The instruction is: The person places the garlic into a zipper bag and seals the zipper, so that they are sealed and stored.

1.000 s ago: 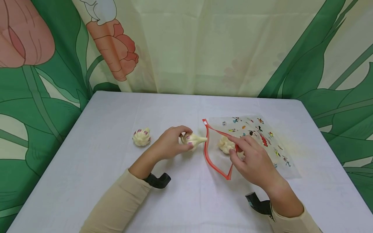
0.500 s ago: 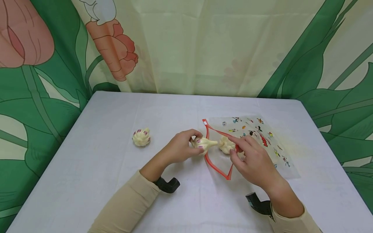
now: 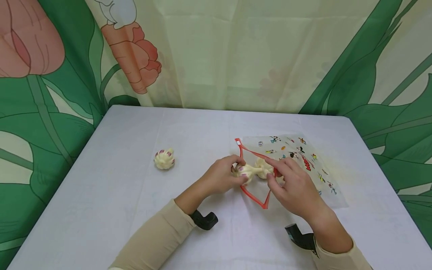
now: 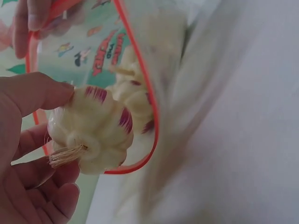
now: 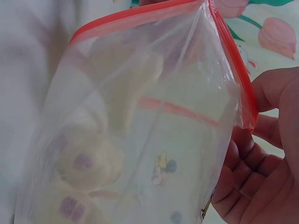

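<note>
Garlic bulb (image 3: 247,173) reaches the clear bag (image 3: 322,170)

My left hand (image 3: 222,175) has carried it rightward, fingers pinching it at the red rim (image 3: 251,195), unreleased. My right hand (image 3: 295,183) pinches the rim, mouth open; garlic inside (image 3: 264,165). Another bulb (image 3: 164,159) lies left.

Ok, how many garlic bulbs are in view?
At least 3: one bulb on the table, another in the left hand, a third inside the bag, which may hide more.

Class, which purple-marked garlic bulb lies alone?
The leftmost round cream bulb, on the white tablecloth; the left hand grips another bulb, the rest sit inside the clear, red-rimmed plastic bag.
</note>
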A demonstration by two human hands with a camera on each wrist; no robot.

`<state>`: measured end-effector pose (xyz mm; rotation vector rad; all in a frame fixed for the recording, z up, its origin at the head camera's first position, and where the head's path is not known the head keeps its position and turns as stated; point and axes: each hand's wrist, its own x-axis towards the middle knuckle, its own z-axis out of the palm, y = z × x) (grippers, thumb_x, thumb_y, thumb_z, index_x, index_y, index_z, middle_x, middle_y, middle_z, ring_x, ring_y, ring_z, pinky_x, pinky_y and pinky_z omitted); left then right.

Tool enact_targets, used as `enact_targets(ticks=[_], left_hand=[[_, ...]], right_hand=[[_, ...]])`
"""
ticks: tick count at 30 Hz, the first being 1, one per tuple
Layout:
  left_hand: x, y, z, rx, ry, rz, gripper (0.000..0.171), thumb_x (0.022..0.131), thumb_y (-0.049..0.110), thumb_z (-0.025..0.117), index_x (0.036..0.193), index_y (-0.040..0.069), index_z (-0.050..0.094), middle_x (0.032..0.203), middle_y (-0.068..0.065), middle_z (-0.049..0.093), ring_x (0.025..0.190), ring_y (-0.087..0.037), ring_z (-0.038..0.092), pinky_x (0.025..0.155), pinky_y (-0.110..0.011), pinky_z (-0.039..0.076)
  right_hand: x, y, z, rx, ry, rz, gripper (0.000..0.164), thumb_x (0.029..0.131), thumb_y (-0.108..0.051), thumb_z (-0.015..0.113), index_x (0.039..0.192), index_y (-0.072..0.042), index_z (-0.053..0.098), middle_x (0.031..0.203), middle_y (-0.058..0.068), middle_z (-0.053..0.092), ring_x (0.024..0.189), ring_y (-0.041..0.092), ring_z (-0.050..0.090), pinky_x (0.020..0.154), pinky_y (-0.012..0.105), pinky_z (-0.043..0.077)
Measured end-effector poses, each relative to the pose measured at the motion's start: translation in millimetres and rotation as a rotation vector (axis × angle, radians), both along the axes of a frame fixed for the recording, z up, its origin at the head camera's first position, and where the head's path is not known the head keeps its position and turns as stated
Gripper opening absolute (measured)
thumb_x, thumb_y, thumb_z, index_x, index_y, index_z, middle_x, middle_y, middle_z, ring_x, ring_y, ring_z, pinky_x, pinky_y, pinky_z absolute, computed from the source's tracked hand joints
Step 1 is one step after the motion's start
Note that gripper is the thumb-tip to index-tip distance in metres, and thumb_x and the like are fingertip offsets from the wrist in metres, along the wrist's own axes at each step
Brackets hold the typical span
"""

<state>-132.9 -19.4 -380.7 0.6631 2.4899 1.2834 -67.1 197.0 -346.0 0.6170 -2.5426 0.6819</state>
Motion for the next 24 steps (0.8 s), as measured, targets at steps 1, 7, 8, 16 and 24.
enact_targets(ticks=[1,7,8,16,24], left_hand=[[0.3,2.5,-0.9,-0.004,0.004,0.005,0.034,0.088,0.024,0.077,0.117,0.011,0.065,0.100,0.004,0.063,0.087,-0.014,0.056,0.074,-0.026,0.047],[1.3,17.0,-3.6,-0.041,0.013,0.046,0.033,0.087,0.025,0.078,0.114,0.011,0.066,0.093,0.006,0.062,0.084,-0.011,0.055,0.069,-0.024,0.048],[1.1,19.4,-3.6,-0.046,0.015,0.050,0.033,0.087,0.025,0.078,0.114,0.011,0.065,0.092,0.006,0.061,0.082,-0.011,0.055,0.068,-0.023,0.048],[0.3,34.8,-8.0,-0.047,-0.010,0.084,0.035,0.086,0.024,0.077,0.114,0.008,0.063,0.085,0.004,0.058,0.072,-0.010,0.053,0.058,-0.020,0.045],[1.5,46.1,-17.5,0.026,-0.060,0.121,0.037,0.086,0.020,0.079,0.113,0.003,0.061,0.084,0.001,0.058,0.071,-0.011,0.053,0.059,-0.019,0.046]], right_hand=[[0.1,0.1,0.4,0.000,0.003,0.001,0.041,0.081,0.000,0.071,0.122,-0.002,0.070,0.086,-0.001,0.054,0.077,0.012,0.051,0.057,0.027,0.049],[0.0,0.3,0.7,-0.007,0.013,0.010,0.042,0.081,0.000,0.070,0.122,-0.002,0.070,0.087,-0.002,0.054,0.077,0.011,0.050,0.057,0.024,0.048],[-0.1,0.4,0.6,-0.010,0.018,0.013,0.041,0.081,0.000,0.070,0.122,-0.002,0.070,0.087,-0.002,0.055,0.077,0.011,0.050,0.057,0.024,0.048],[-1.2,1.4,-1.2,-0.014,0.036,0.026,0.039,0.081,-0.001,0.068,0.120,0.000,0.070,0.085,-0.001,0.054,0.077,0.014,0.051,0.056,0.019,0.044],[-1.1,2.0,-2.2,-0.015,0.025,0.020,0.038,0.082,-0.001,0.068,0.120,0.000,0.070,0.086,-0.001,0.054,0.077,0.011,0.049,0.059,0.011,0.039]])
